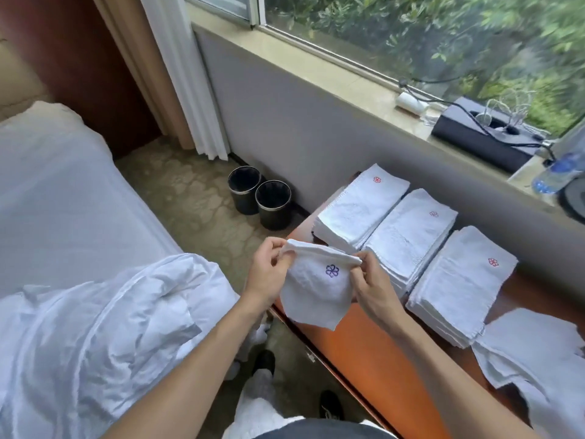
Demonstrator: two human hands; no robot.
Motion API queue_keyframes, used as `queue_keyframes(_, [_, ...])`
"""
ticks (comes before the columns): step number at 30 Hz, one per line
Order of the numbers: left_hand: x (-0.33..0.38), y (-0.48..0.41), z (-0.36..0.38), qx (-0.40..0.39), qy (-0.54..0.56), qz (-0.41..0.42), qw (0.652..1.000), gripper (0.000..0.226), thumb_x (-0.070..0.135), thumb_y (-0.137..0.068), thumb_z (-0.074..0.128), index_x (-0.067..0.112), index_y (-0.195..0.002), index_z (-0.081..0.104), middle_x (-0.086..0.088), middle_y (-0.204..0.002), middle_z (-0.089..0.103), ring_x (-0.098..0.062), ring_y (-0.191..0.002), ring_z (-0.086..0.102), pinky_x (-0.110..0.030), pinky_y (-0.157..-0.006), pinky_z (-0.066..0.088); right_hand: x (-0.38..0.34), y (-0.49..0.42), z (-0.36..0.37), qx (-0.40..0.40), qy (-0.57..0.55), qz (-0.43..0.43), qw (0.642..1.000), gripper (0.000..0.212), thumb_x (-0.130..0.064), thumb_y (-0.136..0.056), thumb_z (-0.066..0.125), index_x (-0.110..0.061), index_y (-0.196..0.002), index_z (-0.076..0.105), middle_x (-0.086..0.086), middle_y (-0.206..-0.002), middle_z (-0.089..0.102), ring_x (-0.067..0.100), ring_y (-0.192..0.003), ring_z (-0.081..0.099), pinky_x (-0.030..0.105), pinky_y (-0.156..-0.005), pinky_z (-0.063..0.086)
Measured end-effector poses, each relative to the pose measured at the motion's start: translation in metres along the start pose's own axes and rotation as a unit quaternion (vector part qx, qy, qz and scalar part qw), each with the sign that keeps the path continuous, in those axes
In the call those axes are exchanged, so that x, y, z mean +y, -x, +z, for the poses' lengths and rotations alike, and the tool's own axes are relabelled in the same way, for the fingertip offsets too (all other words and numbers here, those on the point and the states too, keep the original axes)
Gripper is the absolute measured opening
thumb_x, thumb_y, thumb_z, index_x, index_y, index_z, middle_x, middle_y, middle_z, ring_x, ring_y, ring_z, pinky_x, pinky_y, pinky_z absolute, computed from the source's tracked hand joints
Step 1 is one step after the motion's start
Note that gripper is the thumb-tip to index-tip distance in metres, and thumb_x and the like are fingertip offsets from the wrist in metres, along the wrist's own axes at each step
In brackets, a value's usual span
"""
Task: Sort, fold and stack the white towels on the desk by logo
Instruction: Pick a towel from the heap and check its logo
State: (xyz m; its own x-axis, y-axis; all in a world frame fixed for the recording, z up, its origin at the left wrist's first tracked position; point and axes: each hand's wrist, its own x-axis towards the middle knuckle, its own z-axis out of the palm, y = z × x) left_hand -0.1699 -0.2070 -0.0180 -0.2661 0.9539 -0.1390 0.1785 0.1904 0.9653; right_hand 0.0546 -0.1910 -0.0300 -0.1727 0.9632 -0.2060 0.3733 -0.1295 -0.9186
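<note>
Orange-brown wooden desk (357,359) by the window holds three stacks of folded white red-logo towels (408,236). My left hand (266,274) and right hand (370,286) pinch a white purple-logo towel (316,289) over its near edge; landing it on red would, I judge, missort it.

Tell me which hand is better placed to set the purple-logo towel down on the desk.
Probably the right hand: it pinches the purple-logo towel above the desk, near the three red-logo stacks. The left hand, also pinching it, is over the floor.
</note>
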Motion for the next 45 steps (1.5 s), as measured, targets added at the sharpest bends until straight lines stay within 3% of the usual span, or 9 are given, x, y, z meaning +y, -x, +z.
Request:
queue_keyframes(6, [0.017,-0.085,0.002,-0.113,-0.006,0.045,0.993,0.002,0.025,-0.099,0.068,0.024,-0.097,0.067,0.004,-0.089,0.073,-0.012,-0.079,0.065,-0.032,-0.074,0.054,-0.022,-0.03,0.007,0.142,0.0,0.036,0.989,0.013,-0.019,-0.106,0.044,-0.03,-0.104,0.049,0.0,-0.081,0.064,0.015,-0.065,0.056,0.045,-0.056,0.057])
queue_keyframes(14, [0.063,-0.166,0.031,-0.177,-0.008,0.112,0.978,0.007,0.039,-0.096,0.07,0.039,-0.09,0.067,0.009,-0.077,0.069,-0.009,-0.066,0.056,-0.021,-0.063,0.047,-0.049,-0.067,-0.021,0.211,-0.056,0.048,0.975,0.007,-0.023,-0.107,0.046,-0.029,-0.109,0.049,0.003,-0.106,0.067,0.022,-0.082,0.068,0.044,-0.056,0.062])
queue_keyframes(22, [0.095,-0.227,0.084,-0.184,-0.039,0.121,0.975,0.008,0.036,-0.098,0.069,0.029,-0.093,0.069,0.0,-0.086,0.07,-0.015,-0.075,0.062,-0.034,-0.073,0.052,-0.044,-0.138,-0.066,0.232,-0.091,0.06,0.967,0.011,-0.019,-0.106,0.043,-0.02,-0.117,0.045,0.007,-0.115,0.062,0.028,-0.099,0.068,0.041,-0.052,0.062])
queue_keyframes(25, [0.106,-0.251,0.105,-0.192,-0.05,0.107,0.974,0.011,0.036,-0.099,0.067,0.026,-0.095,0.068,-0.005,-0.09,0.073,-0.026,-0.084,0.069,-0.04,-0.075,0.056,-0.042,-0.163,-0.078,0.243,-0.089,0.068,0.964,0.011,-0.016,-0.105,0.042,-0.02,-0.114,0.045,0.015,-0.115,0.06,0.035,-0.099,0.066,0.046,-0.053,0.063])
queue_keyframes(30, [0.107,-0.307,0.147,-0.228,-0.062,0.094,0.967,0.009,0.033,-0.1,0.064,0.027,-0.093,0.065,-0.001,-0.086,0.071,-0.013,-0.075,0.065,-0.039,-0.073,0.056,-0.029,-0.212,-0.104,0.275,-0.07,0.081,0.956,0.015,-0.018,-0.102,0.042,-0.033,-0.102,0.044,0.017,-0.112,0.061,0.036,-0.097,0.065,0.047,-0.054,0.063])
queue_keyframes(34, [0.084,-0.356,0.182,-0.27,-0.067,0.049,0.959,0.013,0.029,-0.1,0.065,0.016,-0.099,0.066,-0.017,-0.098,0.072,-0.033,-0.086,0.07,-0.051,-0.08,0.058,0.001,-0.251,-0.113,0.296,-0.027,0.121,0.947,0.013,-0.023,-0.101,0.041,-0.036,-0.101,0.043,0.01,-0.104,0.066,0.036,-0.096,0.065,0.059,-0.074,0.061])
queue_keyframes(38, [0.058,-0.397,0.216,-0.279,-0.047,-0.001,0.959,0.014,0.027,-0.099,0.066,0.012,-0.099,0.067,-0.019,-0.098,0.073,-0.02,-0.081,0.065,-0.041,-0.074,0.056,0.034,-0.291,-0.125,0.29,0.002,0.147,0.946,0.008,-0.027,-0.102,0.041,-0.029,-0.109,0.044,0.007,-0.102,0.068,0.032,-0.094,0.065,0.059,-0.088,0.055])
queue_keyframes(43, [0.021,-0.436,0.258,-0.271,-0.033,-0.063,0.96,0.014,0.022,-0.099,0.067,0.009,-0.103,0.068,-0.009,-0.105,0.073,-0.016,-0.091,0.066,-0.032,-0.084,0.055,0.071,-0.335,-0.142,0.302,0.001,0.18,0.936,0.011,-0.021,-0.103,0.044,-0.022,-0.113,0.05,0.0,-0.101,0.067,0.018,-0.082,0.06,0.038,-0.076,0.053])
queue_keyframes(45, [0.006,-0.445,0.27,-0.279,-0.037,-0.097,0.955,0.012,0.022,-0.099,0.066,0.013,-0.107,0.064,-0.01,-0.109,0.071,-0.013,-0.089,0.067,-0.022,-0.073,0.057,0.087,-0.347,-0.144,0.304,0.01,0.196,0.932,0.011,-0.021,-0.104,0.047,-0.021,-0.115,0.051,-0.004,-0.097,0.066,0.016,-0.08,0.058,0.03,-0.07,0.045])
